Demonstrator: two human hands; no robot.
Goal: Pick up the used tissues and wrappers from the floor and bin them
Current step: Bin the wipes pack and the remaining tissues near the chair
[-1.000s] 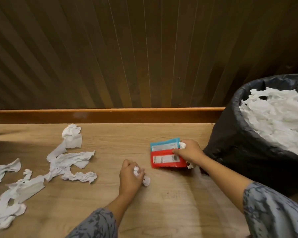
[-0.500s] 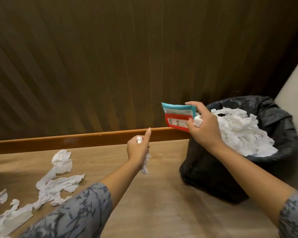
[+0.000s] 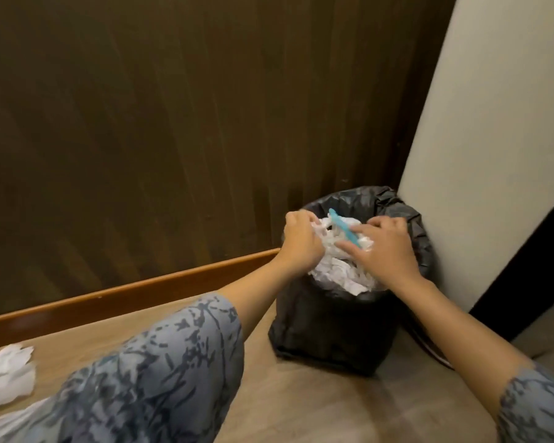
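Currently both hands are over the bin (image 3: 333, 327), a black-bagged bin standing in the corner on the wood floor (image 3: 301, 404). Left hand (image 3: 299, 243): fingers curled at the near-left rim against the white tissue heap (image 3: 336, 273); cannot tell if it holds anything. Right hand (image 3: 386, 251): fingers spread and relaxed, released, fingertips beside the blue wrapper (image 3: 343, 228), which lies tilted on top of the heap. More tissues (image 3: 7, 375) remain on the floor, far left, well apart from the bin.
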